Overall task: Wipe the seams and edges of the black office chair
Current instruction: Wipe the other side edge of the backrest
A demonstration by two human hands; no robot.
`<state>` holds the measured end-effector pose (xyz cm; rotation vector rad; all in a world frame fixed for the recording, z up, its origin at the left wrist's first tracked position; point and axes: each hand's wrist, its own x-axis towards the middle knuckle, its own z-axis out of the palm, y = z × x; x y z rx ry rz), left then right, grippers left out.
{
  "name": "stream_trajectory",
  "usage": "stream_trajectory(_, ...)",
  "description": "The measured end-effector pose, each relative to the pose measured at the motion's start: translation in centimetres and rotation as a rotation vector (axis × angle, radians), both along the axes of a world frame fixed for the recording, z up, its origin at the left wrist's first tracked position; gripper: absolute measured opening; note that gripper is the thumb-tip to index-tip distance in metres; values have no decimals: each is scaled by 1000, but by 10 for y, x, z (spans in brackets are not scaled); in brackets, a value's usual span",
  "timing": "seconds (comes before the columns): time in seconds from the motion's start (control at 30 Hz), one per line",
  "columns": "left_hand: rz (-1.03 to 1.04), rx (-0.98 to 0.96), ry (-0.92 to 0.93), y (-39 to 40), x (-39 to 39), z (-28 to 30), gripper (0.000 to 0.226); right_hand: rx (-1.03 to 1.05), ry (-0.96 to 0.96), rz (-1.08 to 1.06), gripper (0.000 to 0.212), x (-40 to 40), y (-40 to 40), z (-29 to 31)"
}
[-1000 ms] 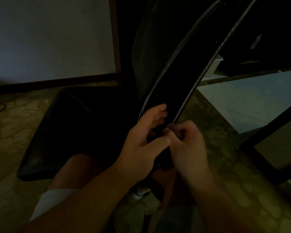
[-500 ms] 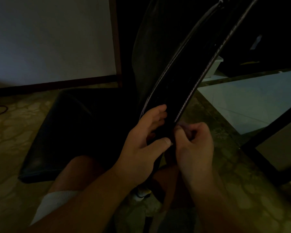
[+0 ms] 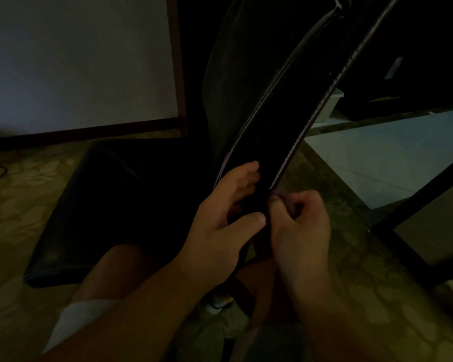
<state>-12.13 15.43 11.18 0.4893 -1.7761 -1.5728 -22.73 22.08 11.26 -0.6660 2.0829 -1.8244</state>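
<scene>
Head view, dim light. The black office chair [image 3: 280, 131] stands directly ahead of the person, its backrest edge rising from between the two hands toward the upper right; two stitched seams run along that edge. The left hand [image 3: 220, 226] grips the lower edge, fingers [image 3: 247, 173] curled over the near seam [image 3: 249, 126] and the thumb laid across the dark panel just below them. The right hand [image 3: 302, 226] is closed, thumb and forefinger pinching a small pale cloth [image 3: 281, 195] against the far seam [image 3: 296, 142], whose visible stitching starts just above those fingertips. The two hands nearly touch at the thumbs. The chair seat [image 3: 110, 205] lies left of the left-hand fingers. A patterned floor [image 3: 372, 296] spreads beneath both wrists.
</scene>
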Motion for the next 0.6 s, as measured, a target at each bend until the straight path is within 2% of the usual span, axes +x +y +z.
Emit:
stream_trajectory(0.07, 2, 5, -2, 0, 1, 0, 66, -8, -1, -13, 14, -1, 1, 0)
stream_trajectory(0.17, -1, -4, -7, -1, 1, -1, 65, 58, 71, 140, 13, 1, 0, 4)
stream_trajectory(0.33, -4, -5, -13, 0, 2, 1, 68, 1, 71, -6, 13, -3, 2, 6)
stream_trajectory(0.47, -4, -10, -21, -1, 2, 0, 66, 53, 98, 156, 13, 1, 1, 7)
stream_trajectory(0.6, -2, -7, -27, 0, 2, 1, 69, 4, 96, 5, 13, -8, 2, 5)
